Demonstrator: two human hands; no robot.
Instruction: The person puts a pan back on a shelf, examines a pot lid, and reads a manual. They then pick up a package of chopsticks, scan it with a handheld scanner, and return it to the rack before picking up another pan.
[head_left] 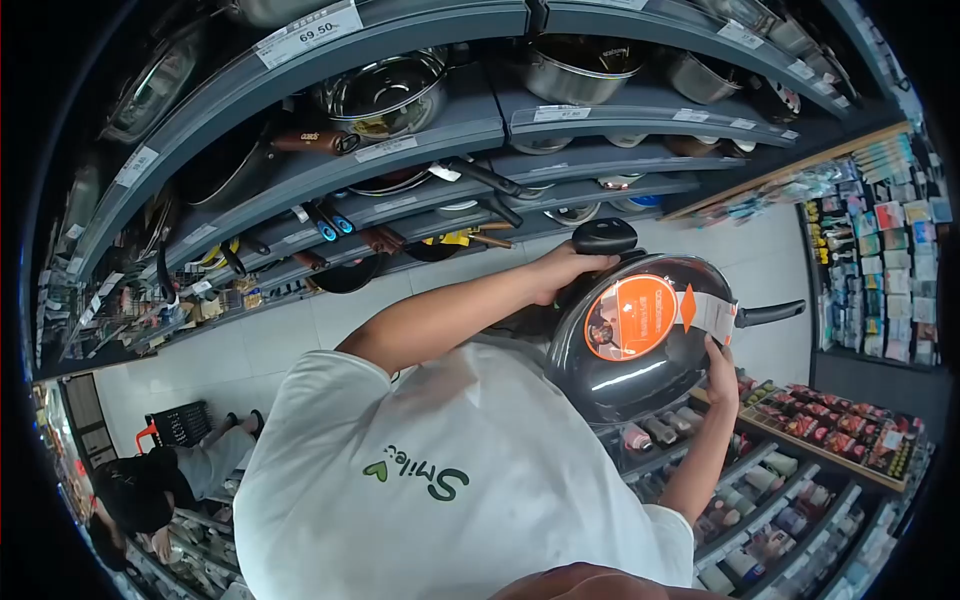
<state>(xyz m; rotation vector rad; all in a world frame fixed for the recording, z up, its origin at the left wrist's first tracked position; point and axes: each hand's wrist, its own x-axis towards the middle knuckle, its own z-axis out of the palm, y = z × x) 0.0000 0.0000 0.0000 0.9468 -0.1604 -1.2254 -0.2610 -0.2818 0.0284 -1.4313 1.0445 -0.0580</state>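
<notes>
A dark, glossy frying pan (640, 385) with a metal rim is held up in front of my chest. A round orange label (632, 318) lies on it, and a grey card strip runs from the label over the rim toward the long black handle (770, 313). My left hand (568, 272) grips the far left edge, beside a rounded black part (605, 236); most of its fingers are hidden. On the right edge, below the handle, my right hand (721, 372) holds the pan with fingers against the rim.
Shelves (400, 152) of pots and pans curve across the front, with price tags (310, 33). Packaged goods hang on a rack (885, 260) at right. Lower shelves (770, 500) hold bottles and cups. Behind at left, another person (140, 495) crouches near a black basket (182, 424).
</notes>
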